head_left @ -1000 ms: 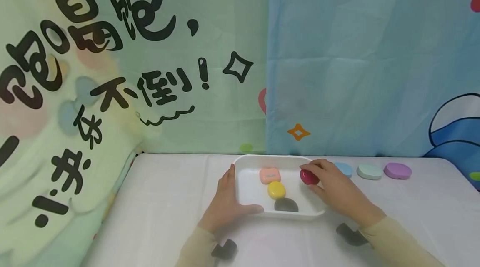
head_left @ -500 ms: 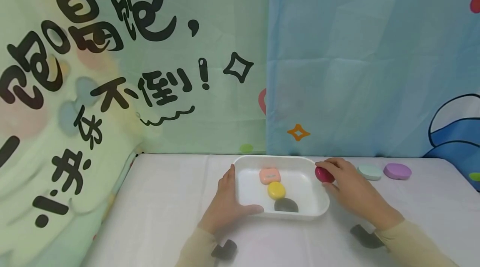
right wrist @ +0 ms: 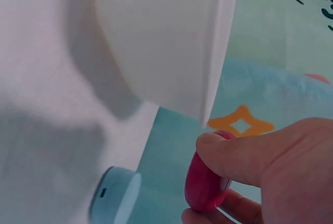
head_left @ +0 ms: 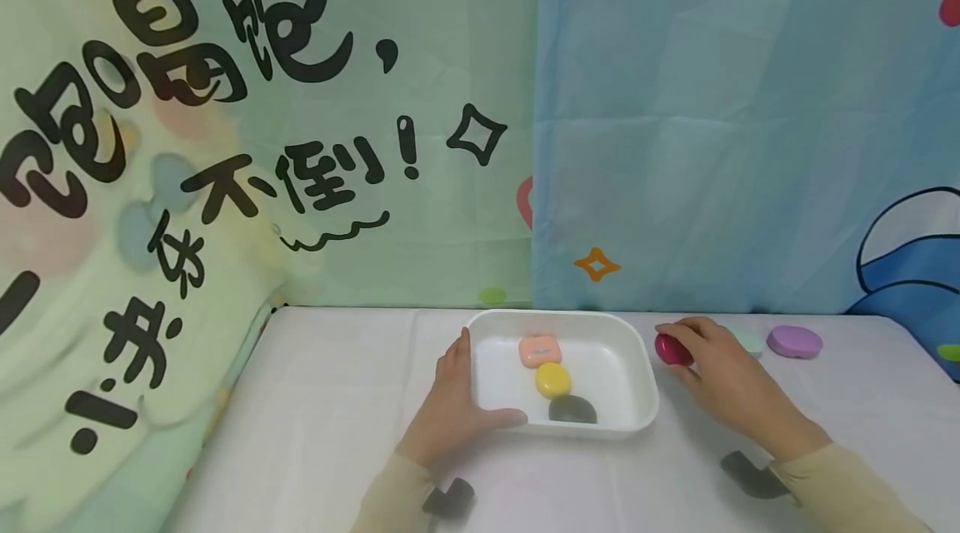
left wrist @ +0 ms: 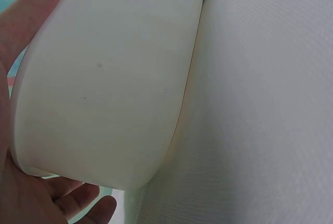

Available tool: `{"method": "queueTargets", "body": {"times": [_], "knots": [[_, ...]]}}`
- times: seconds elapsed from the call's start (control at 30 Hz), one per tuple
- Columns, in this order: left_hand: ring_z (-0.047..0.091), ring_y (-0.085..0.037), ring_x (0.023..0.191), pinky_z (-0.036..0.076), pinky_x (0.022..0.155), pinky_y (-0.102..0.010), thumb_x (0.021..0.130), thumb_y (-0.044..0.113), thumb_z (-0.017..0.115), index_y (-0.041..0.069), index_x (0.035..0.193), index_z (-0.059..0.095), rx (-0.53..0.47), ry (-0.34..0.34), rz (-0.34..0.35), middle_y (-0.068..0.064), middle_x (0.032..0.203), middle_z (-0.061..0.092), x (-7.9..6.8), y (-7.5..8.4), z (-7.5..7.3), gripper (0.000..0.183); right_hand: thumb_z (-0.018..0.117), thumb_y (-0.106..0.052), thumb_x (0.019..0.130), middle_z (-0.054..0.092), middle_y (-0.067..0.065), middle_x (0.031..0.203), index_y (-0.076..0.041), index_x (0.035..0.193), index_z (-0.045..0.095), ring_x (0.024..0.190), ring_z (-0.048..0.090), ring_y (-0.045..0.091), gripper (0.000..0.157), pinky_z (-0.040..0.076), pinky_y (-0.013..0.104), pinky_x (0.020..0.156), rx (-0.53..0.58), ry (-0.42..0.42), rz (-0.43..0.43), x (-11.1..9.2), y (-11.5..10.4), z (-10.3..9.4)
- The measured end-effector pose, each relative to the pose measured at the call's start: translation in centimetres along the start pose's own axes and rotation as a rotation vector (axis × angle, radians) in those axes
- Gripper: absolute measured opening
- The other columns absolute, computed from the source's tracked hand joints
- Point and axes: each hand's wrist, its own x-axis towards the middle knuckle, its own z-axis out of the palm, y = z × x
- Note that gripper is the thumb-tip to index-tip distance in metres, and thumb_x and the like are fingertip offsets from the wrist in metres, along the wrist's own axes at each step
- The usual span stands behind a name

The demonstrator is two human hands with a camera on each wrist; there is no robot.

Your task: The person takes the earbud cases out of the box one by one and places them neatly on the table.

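My left hand (head_left: 459, 401) holds the left end of a white tray (head_left: 618, 396), its thumb along the front rim and fingers at the side. Close up, the left wrist view has the tray's outer wall (left wrist: 109, 78) between thumb and fingers. Just past the tray's right end, my right hand (head_left: 738, 383) pinches a glossy red oval case (head_left: 672, 349) between thumb and fingers. Inside the tray lie a peach case (head_left: 539, 351), a yellow round case (head_left: 553, 381) and a grey piece (head_left: 572, 409) by the front wall.
Behind the right hand, a pale green case (head_left: 748, 341) is partly hidden, and a purple case (head_left: 795, 341) lies farther right. A light blue case (right wrist: 114, 195) shows below the red one in the right wrist view. Printed cloth (head_left: 720, 141) hangs behind the white-covered table (head_left: 315, 416).
My right hand has carried the red case rightward, from over the tray to beyond its right end, covering the light blue case in the head view. The left hand and tray have stayed put.
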Motion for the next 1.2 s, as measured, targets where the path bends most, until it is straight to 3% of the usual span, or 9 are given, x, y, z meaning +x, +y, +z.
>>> {"method": "queueTargets", "body": {"times": [0.77, 1.03, 1.2], "knots": [[0.025, -0.031, 0.147, 0.038, 0.111, -0.049, 0.065, 0.067, 0.084, 0.006, 0.162, 0.007, -0.018, -0.004, -0.003, -0.012, 0.164, 0.02, 0.1, 0.0, 0.0, 0.138, 0.08, 0.004, 0.079, 0.055, 0.034, 0.114, 0.009, 0.12, 0.063, 0.101, 0.059, 0.047, 0.045, 0.052, 0.06, 0.085, 0.012, 0.032, -0.026, -1.1, 3.0, 2.1], [0.024, -0.03, 0.147, 0.038, 0.111, -0.049, 0.065, 0.065, 0.085, 0.006, 0.162, 0.006, -0.029, -0.008, -0.006, -0.011, 0.164, 0.02, 0.0, 0.2, -0.1, 0.137, 0.081, 0.0, 0.081, 0.054, 0.03, 0.113, 0.006, 0.126, 0.063, 0.1, 0.058, 0.045, 0.049, 0.051, 0.061, 0.086, 0.015, -0.076, 0.055, -1.2, 3.5, 2.7], [0.024, -0.03, 0.147, 0.038, 0.111, -0.049, 0.066, 0.063, 0.085, 0.006, 0.162, 0.006, -0.021, -0.006, -0.009, -0.011, 0.165, 0.02, 0.1, 0.1, 0.0, 0.136, 0.081, -0.001, 0.08, 0.056, 0.027, 0.111, 0.005, 0.127, 0.063, 0.101, 0.057, 0.043, 0.051, 0.051, 0.061, 0.087, 0.008, -0.091, 0.063, -1.4, 3.7, 3.0]]}}
